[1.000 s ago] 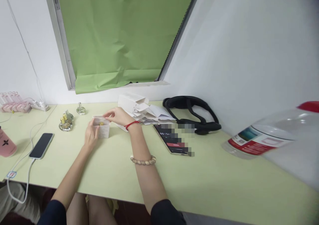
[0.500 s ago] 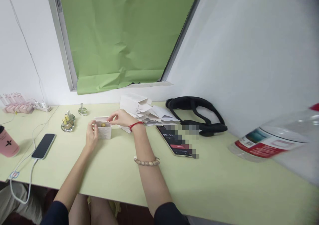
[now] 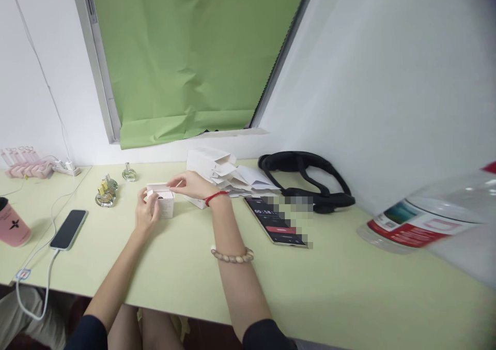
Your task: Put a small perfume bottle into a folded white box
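While at box [image 3: 164, 204]: both hands [image 3: 146, 213]

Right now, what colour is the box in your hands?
White box, head view.

The small white cardboard box [image 3: 161, 204] is partly covered by the left hand [image 3: 146, 215], and whatever lies inside it cannot be seen. Part of the dark phone's screen [image 3: 273, 221], right of the hands, is pixelated. The large clear plastic bottle with a red label [image 3: 434, 221] is blurred and cut off by the right edge. At the far left, the pink cup [image 3: 13, 226] is cropped, and the pink items [image 3: 27, 165] against the wall are too small to identify.
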Tool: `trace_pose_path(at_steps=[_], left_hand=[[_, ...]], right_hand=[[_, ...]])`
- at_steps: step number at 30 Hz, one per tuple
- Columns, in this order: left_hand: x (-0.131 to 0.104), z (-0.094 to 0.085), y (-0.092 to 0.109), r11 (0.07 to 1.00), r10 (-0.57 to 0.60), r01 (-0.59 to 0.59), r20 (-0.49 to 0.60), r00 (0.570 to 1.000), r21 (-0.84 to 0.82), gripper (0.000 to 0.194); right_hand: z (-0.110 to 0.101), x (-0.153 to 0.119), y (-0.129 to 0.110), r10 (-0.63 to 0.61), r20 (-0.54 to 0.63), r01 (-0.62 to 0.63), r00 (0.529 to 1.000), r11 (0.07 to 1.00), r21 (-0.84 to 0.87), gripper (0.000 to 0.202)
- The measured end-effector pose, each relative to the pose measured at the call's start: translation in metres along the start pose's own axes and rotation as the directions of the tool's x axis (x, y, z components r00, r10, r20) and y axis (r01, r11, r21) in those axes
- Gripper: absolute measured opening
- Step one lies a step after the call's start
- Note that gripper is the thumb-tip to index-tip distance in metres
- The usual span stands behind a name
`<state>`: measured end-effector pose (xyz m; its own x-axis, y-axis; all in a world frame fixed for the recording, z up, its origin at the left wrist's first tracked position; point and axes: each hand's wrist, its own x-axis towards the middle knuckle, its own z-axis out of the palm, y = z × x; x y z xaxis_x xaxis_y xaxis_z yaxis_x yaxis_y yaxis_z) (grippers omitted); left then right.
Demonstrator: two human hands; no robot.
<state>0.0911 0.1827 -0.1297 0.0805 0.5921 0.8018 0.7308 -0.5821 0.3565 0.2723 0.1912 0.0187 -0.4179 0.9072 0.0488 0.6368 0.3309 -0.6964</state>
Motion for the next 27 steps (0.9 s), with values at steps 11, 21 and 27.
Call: trace_pose_path(at_steps=[11, 21, 27], left_hand=[[-0.002, -0.001, 0.002, 0.994, 0.089, -0.085, -0.051, 0.995, 0.075, 0.03], [0.0, -0.002, 0.005, 0.978, 0.182, -0.174, -0.057, 0.982, 0.118, 0.028], [0.002, -0.002, 0.005, 0.988, 0.144, -0.141, -0.058, 0.988, 0.057, 0.027]], right_hand=[[0.012, 0.011, 0.005, -0.037, 0.06, 0.035, 0.997, 0.999, 0.035, 0.03], [0.014, 0.016, 0.003, -0.135, -0.021, 0.136, 0.991, 0.989, 0.051, 0.023], [0.015, 0.024, 0.011, -0.211, -0.223, 0.221, 0.952, 0.975, 0.02, 0.021]])
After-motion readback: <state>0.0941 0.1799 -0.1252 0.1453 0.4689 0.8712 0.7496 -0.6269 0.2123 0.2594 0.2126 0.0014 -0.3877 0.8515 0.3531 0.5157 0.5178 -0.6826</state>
